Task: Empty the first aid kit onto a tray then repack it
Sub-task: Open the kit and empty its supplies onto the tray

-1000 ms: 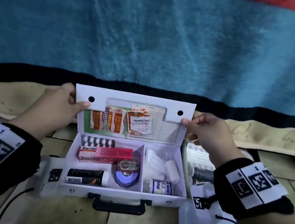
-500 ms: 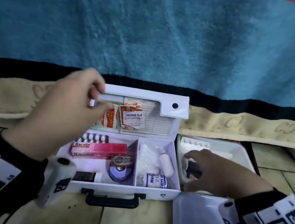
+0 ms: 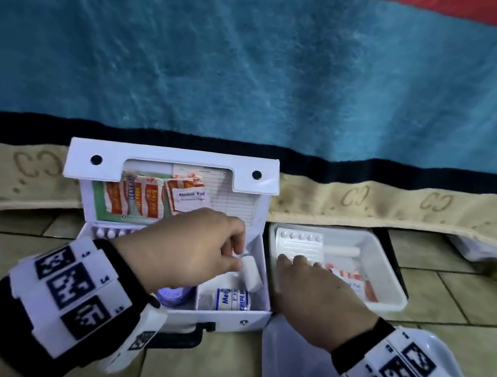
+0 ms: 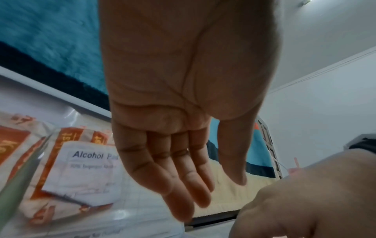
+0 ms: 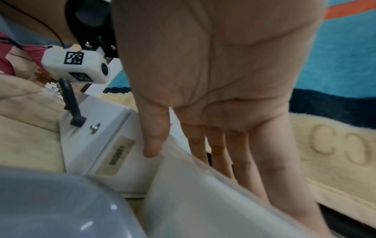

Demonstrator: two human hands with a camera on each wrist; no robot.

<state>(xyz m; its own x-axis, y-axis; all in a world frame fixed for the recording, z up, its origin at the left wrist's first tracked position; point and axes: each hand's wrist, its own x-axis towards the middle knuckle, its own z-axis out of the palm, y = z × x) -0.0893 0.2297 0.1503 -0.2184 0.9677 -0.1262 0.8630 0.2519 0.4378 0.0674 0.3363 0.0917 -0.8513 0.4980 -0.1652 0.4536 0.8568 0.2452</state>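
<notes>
1. First aid kit [image 3: 245, 319] sits open on the tiled floor with its lid [image 3: 172, 163] propped upright against the blue blanket; sachets, among them one marked Alcohol Pad [image 3: 190, 199], are tucked in the lid pocket.
2. White tray [image 3: 387, 299] stands just beside the kit's right wall, holding a blister card [image 3: 298, 243], a pale roll and some sachets (so the emptying looks partly done, or the repacking partly begun; I cannot tell which).
3. Left hand [image 3: 193, 251] hovers over the kit's right compartment, fingers loosely extended and holding nothing, just beside a small white gauze roll [image 3: 250, 272]; a crepe bandage [image 3: 232, 298] lies toward the near edge.
4. Right hand [image 3: 314, 296] reaches over the tray's near-left corner, fingers straight and together, thumb at the rim, gripping nothing.
5. Next, I'd guess, each hand must close on one item and carry it across.
</notes>
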